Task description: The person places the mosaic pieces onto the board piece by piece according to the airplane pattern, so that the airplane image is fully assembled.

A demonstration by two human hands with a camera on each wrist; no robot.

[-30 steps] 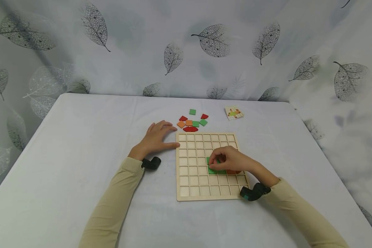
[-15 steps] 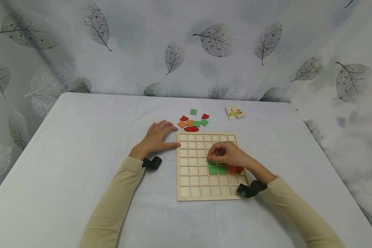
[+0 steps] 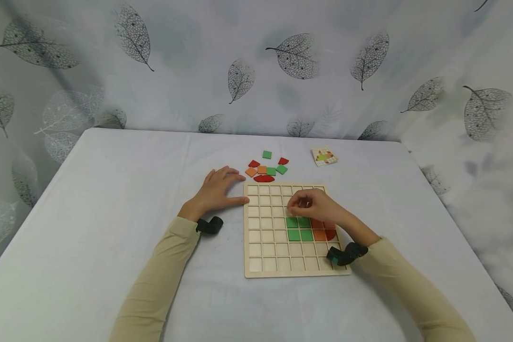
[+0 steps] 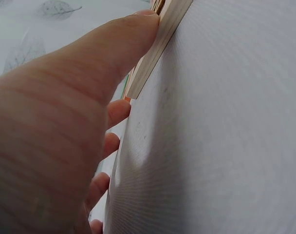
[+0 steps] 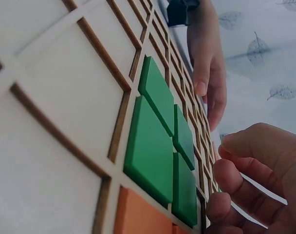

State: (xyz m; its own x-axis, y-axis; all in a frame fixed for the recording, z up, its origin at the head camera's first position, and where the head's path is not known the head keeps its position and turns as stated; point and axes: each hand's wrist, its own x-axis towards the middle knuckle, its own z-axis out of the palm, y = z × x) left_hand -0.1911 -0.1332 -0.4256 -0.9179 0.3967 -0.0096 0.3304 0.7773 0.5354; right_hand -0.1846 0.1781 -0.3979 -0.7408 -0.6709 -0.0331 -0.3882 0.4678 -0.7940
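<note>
My left hand (image 3: 215,190) lies spread at the left of the wooden grid board (image 3: 267,263), its thumb touching the board's edge. In the left wrist view the thumb (image 4: 104,51) presses against the wooden side (image 4: 160,53). Above the board hovers my right hand (image 3: 316,206), fingers loosely bent, nothing visible between them. Just below its fingertips, green square tiles (image 3: 293,235) fill a two-by-two block of cells. To their right sit orange tiles (image 3: 319,235) and red rounded tiles (image 3: 331,234). The right wrist view shows green tiles (image 5: 150,151) seated in the grid beside my right fingers (image 5: 228,175).
Beyond the board lie loose pieces: a red oval shape (image 3: 264,178), orange squares (image 3: 251,172), green squares (image 3: 267,155) and red wedges (image 3: 283,161). A patterned card stack (image 3: 324,156) stands at the back right. A white cloth (image 3: 111,213) covers the table.
My right hand has lifted off the green tiles and shifted toward the board's far side, uncovering the green, orange and red tiles. The left hand keeps its place.
</note>
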